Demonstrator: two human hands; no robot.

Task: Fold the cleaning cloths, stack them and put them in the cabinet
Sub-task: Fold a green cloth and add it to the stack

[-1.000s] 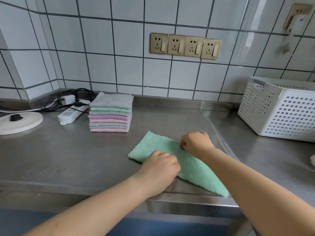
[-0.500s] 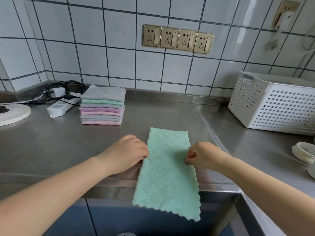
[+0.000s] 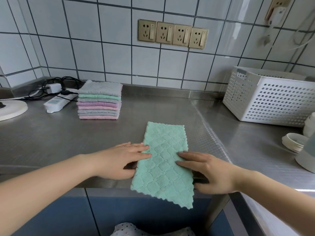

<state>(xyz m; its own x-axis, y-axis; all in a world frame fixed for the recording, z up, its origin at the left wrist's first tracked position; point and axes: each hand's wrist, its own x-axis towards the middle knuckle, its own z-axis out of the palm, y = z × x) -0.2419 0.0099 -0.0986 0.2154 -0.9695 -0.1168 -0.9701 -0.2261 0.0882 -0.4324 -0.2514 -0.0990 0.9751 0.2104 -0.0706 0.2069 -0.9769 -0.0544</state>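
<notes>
The green cleaning cloth [image 3: 163,160] now lies as a long folded strip, square to the front edge of the steel surface [image 3: 51,142], its near end hanging over that edge. A second ago it sat skewed and both hands were bunched on it; half a second ago they pinched its side edges. Now the left hand [image 3: 119,159] and right hand [image 3: 209,169] lie flat, fingers released and straight, pressing the strip from either side. That reads as smoothing after the first fold, so a crosswise fold likely comes next. The stack of folded cloths [image 3: 99,99] waits well apart at the back left, beside a power strip [image 3: 56,103]. A white perforated basket [image 3: 271,96] stands at the right.
</notes>
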